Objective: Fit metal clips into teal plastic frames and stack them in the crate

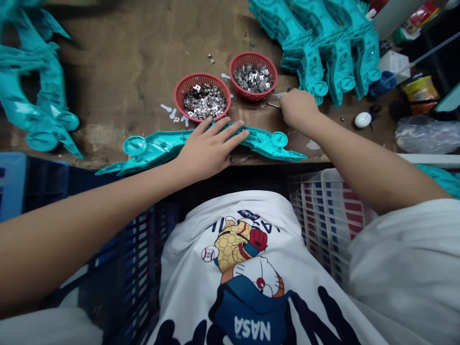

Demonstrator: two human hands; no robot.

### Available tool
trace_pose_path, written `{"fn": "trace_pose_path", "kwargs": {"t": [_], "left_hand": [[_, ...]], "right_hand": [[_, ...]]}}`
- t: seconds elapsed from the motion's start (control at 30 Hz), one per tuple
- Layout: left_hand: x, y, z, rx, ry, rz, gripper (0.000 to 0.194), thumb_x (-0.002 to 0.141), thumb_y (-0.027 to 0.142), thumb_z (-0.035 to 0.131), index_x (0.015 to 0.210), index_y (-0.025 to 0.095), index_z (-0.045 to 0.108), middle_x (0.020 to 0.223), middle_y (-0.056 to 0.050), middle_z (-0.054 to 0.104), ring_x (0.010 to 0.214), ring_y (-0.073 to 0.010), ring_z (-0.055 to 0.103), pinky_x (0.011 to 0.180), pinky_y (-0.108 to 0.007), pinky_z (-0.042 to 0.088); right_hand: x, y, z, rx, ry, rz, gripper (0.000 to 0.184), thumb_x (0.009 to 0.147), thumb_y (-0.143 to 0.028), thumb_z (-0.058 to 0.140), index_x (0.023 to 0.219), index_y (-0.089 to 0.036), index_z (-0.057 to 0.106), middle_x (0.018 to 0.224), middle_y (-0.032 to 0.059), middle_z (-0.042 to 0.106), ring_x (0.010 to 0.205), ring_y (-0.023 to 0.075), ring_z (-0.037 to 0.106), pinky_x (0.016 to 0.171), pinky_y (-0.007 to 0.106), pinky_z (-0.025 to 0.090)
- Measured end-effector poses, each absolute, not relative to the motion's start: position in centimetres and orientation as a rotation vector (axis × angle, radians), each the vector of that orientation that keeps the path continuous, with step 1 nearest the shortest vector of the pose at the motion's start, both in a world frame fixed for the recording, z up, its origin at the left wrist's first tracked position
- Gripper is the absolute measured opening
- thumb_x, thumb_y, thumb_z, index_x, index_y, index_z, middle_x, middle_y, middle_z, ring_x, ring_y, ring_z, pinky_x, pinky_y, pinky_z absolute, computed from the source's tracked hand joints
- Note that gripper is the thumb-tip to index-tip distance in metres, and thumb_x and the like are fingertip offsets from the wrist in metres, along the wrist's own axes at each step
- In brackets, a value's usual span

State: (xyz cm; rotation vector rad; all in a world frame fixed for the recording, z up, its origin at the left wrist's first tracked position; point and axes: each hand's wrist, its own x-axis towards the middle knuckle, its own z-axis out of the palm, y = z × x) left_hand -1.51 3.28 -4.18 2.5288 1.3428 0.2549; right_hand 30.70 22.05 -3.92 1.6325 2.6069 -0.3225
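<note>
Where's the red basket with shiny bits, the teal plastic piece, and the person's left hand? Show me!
Red basket (202, 75), head view: on its rim.
Teal plastic piece (154, 147), head view: on its flat part, left of the hand.
Left hand (210, 148), head view: on the back of the hand.

teal plas. frame glossy; wood bench rough; mtl bits shiny

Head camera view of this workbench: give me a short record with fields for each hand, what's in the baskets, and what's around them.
Left hand: spread flat on a teal moulded plastic part
Right hand: closed around a thin metal item, exact kind too small to tell
Baskets: two red mesh baskets, both holding small silver metal pieces
Around: stacked teal plastic parts beside the right hand, more teal plastic parts at far left
Surface: worn wooden workbench
</note>
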Motion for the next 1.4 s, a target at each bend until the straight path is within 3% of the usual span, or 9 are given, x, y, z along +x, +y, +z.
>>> {"fn": "trace_pose_path", "kwargs": {"t": [0.13,0.3,0.43,0.53,0.7,0.87,1.0,1.27,1.4], "left_hand": [[-1.7,3.5,-4.9,2.490,1.350,0.295,0.086,0.107,0.024,0.072,0.192,0.025,0.058,0.214,-0.012,0.044,0.202,-0.0392,0.039,0.167,-0.071,0.024],[-1.9,3.5,-5.8,2.436,1.364,0.372,0.092,0.108,0.029,0.075,0.196,0.021,0.050,0.216,-0.018,0.036,0.203,-0.0392,0.036,0.167,-0.067,0.024],[-1.7,3.5,-5.0,2.461,1.351,0.298,0.108,0.107,0.031,0.078,0.207,0.023,0.037,0.216,-0.016,0.038,0.202,-0.0428,0.036,0.168,-0.069,0.021],[-1.5,3.6,-4.3,2.466,1.324,0.241,0.111,0.106,0.031,0.078,0.209,0.029,0.037,0.217,-0.011,0.037,0.202,-0.0455,0.037,0.167,-0.073,0.019],[-1.6,3.7,-4.2,2.430,1.341,0.232,0.113,0.108,0.037,0.080,0.211,0.033,0.033,0.218,-0.008,0.036,0.200,-0.0494,0.037,0.166,-0.076,0.019],[-1.6,3.5,-4.2,2.470,1.341,0.202,0.111,0.110,0.030,0.074,0.212,0.030,0.031,0.219,-0.008,0.032,0.201,-0.0481,0.035,0.166,-0.074,0.020],[-1.6,3.3,-3.7,2.520,1.334,0.154,0.116,0.108,0.027,0.074,0.213,0.029,0.026,0.218,-0.012,0.033,0.202,-0.0492,0.034,0.164,-0.076,0.022],[-1.5,3.7,-3.7,2.541,1.335,0.120,0.122,0.104,0.028,0.078,0.213,0.036,0.025,0.216,-0.011,0.040,0.194,-0.0546,0.043,0.156,-0.084,0.032],[-1.2,3.8,-4.1,2.541,1.357,0.115,0.124,0.100,0.029,0.082,0.212,0.038,0.028,0.218,-0.009,0.035,0.191,-0.0560,0.045,0.154,-0.084,0.035]], "right_hand": [[30.2,19.7,-0.8,1.588,2.639,-0.203,0.033,0.107,-0.048,0.087,0.125,-0.026,0.103,0.114,0.0187,0.095,0.116,0.0448,0.087,0.105,0.058,0.072],[27.7,13.2,5.5,1.248,2.710,-0.474,0.036,0.109,-0.040,0.076,0.126,-0.027,0.105,0.106,0.0113,0.095,0.106,0.0396,0.086,0.100,0.050,0.067],[26.3,11.1,5.2,1.194,2.670,-0.422,0.035,0.108,-0.039,0.076,0.123,-0.025,0.105,0.103,0.0149,0.094,0.105,0.0425,0.086,0.098,0.051,0.065],[26.1,10.9,4.5,1.169,2.713,-0.380,0.039,0.112,-0.040,0.072,0.127,-0.022,0.103,0.103,0.0177,0.093,0.113,0.0466,0.086,0.104,0.055,0.067],[25.0,9.9,6.1,1.242,2.602,-0.284,0.041,0.114,-0.028,0.067,0.134,-0.018,0.101,0.121,0.0237,0.095,0.127,0.0506,0.086,0.115,0.062,0.066],[23.8,9.2,7.6,1.173,2.433,-0.044,0.043,0.119,-0.020,0.061,0.140,-0.007,0.097,0.139,0.0328,0.092,0.128,0.0506,0.089,0.106,0.057,0.069],[23.8,9.4,7.9,1.084,2.441,-0.037,0.048,0.123,-0.020,0.055,0.146,-0.004,0.094,0.144,0.0318,0.091,0.136,0.0515,0.088,0.109,0.056,0.069],[23.5,9.1,7.7,1.069,2.426,-0.060,0.051,0.126,-0.017,0.048,0.148,-0.006,0.092,0.140,0.0305,0.093,0.134,0.0481,0.089,0.108,0.051,0.064],[22.9,8.0,7.3,1.070,2.404,-0.088,0.052,0.124,-0.008,0.044,0.145,-0.002,0.091,0.144,0.0351,0.090,0.143,0.0510,0.087,0.112,0.051,0.065]]}}
